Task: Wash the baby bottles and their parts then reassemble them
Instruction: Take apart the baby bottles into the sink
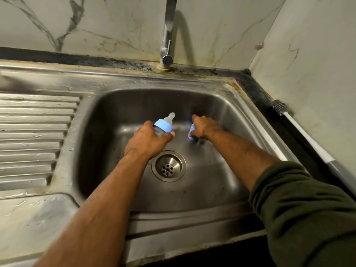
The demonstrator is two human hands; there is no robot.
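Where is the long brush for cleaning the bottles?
The bottle brush lies on the dark counter ledge to the right of the sink, along the wall, bristles pointing toward the back corner. Neither hand touches it.

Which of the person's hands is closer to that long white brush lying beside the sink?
Right. The right hand, gripping a blue part, is in the basin on the side toward the brush; the left hand, holding the bottle, is farther across.
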